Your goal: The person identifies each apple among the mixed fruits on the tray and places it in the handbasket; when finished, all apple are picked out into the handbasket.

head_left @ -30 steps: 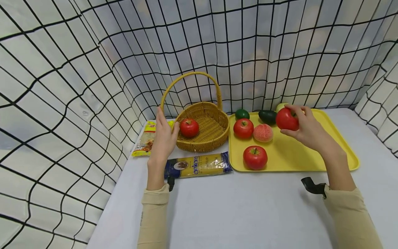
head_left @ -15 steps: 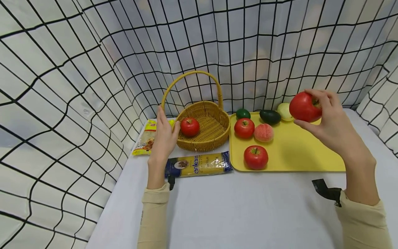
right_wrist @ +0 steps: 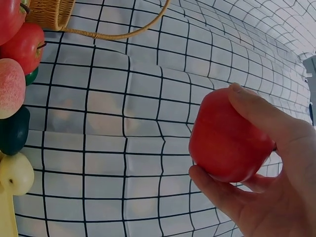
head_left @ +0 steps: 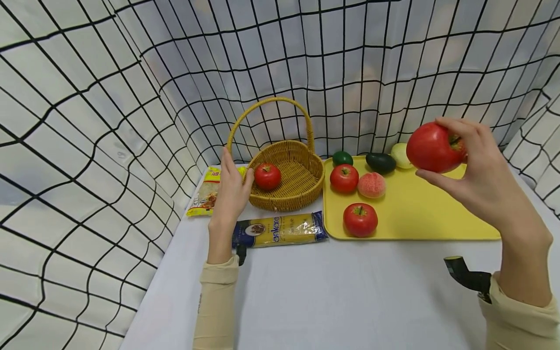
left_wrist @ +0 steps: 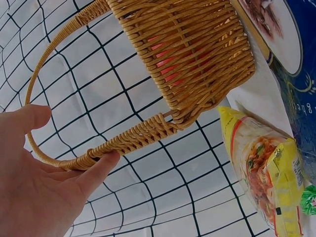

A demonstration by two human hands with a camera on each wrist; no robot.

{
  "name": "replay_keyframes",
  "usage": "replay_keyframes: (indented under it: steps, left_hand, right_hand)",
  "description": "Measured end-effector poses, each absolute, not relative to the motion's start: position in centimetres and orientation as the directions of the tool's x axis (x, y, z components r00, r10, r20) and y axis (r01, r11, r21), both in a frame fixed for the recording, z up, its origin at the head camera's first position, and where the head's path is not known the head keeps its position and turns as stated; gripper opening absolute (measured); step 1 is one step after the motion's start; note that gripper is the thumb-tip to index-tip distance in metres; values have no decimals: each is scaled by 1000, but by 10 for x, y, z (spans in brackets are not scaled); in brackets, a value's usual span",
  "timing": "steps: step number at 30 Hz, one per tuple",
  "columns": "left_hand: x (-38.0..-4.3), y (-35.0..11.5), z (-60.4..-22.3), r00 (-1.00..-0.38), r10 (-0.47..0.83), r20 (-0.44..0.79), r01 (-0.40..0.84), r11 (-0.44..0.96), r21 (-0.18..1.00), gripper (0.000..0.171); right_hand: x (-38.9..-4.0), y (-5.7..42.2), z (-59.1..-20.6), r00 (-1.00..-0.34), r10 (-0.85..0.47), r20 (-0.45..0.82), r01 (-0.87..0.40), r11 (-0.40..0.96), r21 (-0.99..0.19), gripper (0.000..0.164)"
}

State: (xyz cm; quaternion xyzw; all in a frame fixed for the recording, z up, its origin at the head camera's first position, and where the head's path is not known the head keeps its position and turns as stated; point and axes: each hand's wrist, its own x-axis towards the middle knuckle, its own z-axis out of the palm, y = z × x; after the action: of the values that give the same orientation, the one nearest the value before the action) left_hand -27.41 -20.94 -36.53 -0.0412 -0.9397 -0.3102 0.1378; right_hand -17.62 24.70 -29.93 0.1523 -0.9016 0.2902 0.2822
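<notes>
My right hand (head_left: 492,182) holds a red apple (head_left: 430,148) in the air above the right part of the yellow tray (head_left: 437,214). Thumb and fingers press it from opposite sides in the right wrist view, where the apple (right_wrist: 227,138) shows plain red skin. At the left, my left hand (head_left: 232,192) touches the handle (left_wrist: 133,138) of a wicker basket (head_left: 284,199). Its fingers lie fairly straight along the handle, with the thumb apart. Inside the basket sits one red apple (head_left: 267,176), at the left.
On the tray lie two red apples (head_left: 360,219), a pink peach (head_left: 372,185), a dark green avocado (head_left: 380,163), a green fruit (head_left: 342,158) and a pale yellow-green fruit (head_left: 400,155). A pasta packet (head_left: 280,230) and a yellow bag (head_left: 204,197) flank the basket. Black netting (head_left: 341,73) stands behind.
My right hand has lifted the apple from beside the pale fruit and drawn it up and to the right, uncovering that fruit. My left hand stays at the basket handle.
</notes>
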Motion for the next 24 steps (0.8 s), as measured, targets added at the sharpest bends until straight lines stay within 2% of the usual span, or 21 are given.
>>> replay_keyframes:
  steps: [24]
  left_hand:
    - [-277,-209,-368,-958,-12,286,158,810,564,87]
  right_hand:
    - [-174,237,-297,-759,-163,630,-506,756,-415,113]
